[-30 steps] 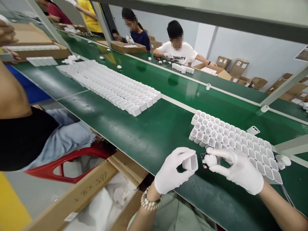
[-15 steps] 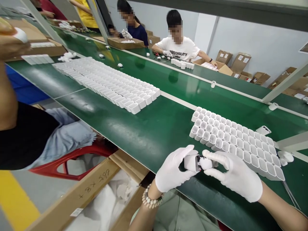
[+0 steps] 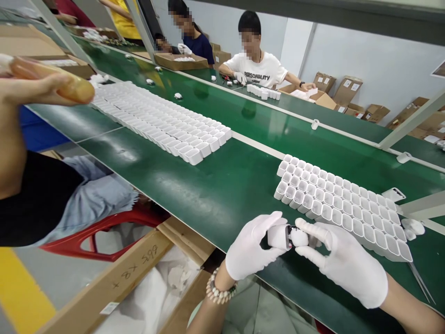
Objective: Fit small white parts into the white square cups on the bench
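Observation:
My left hand (image 3: 251, 247), in a white glove, grips a white plastic housing (image 3: 278, 236) between thumb and fingers, its dark open end facing right. In my right hand (image 3: 344, 260), also gloved, the thumb and fingers pinch a small rounded white part (image 3: 299, 237) right at that dark end. Whether the two parts are joined cannot be made out. Just beyond my hands, rows of white open-topped cups (image 3: 336, 202) stand on the green table (image 3: 208, 195). Metal tweezers (image 3: 421, 282) lie right of my right hand.
A larger block of white cups (image 3: 167, 123) stands further left. A neighbour's arm (image 3: 12, 134) reaches in at the left edge. An open cardboard box (image 3: 114, 283) sits below the table edge. Across the green belt, a person in a white shirt (image 3: 259, 69) handles white pieces.
The neighbour's hand at the left has moved right, over the table. Loose white parts on the belt have shifted right. My right hand is slightly lower and further right, still holding the rounded part.

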A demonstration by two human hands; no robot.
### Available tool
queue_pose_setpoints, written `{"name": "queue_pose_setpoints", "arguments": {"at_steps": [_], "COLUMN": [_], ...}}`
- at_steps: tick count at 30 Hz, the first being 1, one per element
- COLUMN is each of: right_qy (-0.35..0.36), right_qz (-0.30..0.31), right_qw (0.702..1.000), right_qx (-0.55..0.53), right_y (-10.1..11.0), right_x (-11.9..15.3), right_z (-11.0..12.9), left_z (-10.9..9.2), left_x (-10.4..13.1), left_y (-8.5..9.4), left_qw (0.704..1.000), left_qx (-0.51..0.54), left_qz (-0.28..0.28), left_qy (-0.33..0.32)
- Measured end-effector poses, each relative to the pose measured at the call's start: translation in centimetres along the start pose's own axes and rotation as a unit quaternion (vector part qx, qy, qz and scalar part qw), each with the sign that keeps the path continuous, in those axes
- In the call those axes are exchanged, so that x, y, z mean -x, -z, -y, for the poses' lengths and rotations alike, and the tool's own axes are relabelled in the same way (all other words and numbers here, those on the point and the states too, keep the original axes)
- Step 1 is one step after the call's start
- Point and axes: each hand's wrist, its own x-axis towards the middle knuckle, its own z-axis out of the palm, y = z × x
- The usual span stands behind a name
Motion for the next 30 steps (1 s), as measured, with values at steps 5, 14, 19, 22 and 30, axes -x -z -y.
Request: {"name": "queue_pose_setpoints", "arguments": {"at_steps": [5, 14, 19, 22, 30], "right_qy": [0.001, 0.096, 0.141, 0.137, 0.125], "right_qz": [0.001, -0.156, -0.210, -0.213, -0.220], "right_qw": [1.000, 0.982, 0.967, 0.967, 0.966], "right_qx": [0.023, -0.046, -0.026, -0.042, -0.051], "right_y": [-0.5, -3.7, -5.4, -5.9, -6.8], "right_x": [0.1, -0.9, -1.0, -1.0, -0.7], "right_z": [0.1, -0.8, -0.5, -0.4, -0.6], "left_z": [0.1, 0.2, -0.1, -0.7, -1.3], "left_x": [0.0, 0.2, 0.5, 0.9, 1.3], "left_y": [0.0, 0.0, -0.4, -1.0, -2.2], "left_qw": [1.000, 0.999, 0.992, 0.988, 0.990], "left_qx": [-0.012, 0.003, 0.014, -0.002, -0.041], "left_qz": [0.013, -0.020, -0.046, -0.077, -0.123], "left_qy": [-0.011, 0.049, 0.116, 0.134, 0.057]}}
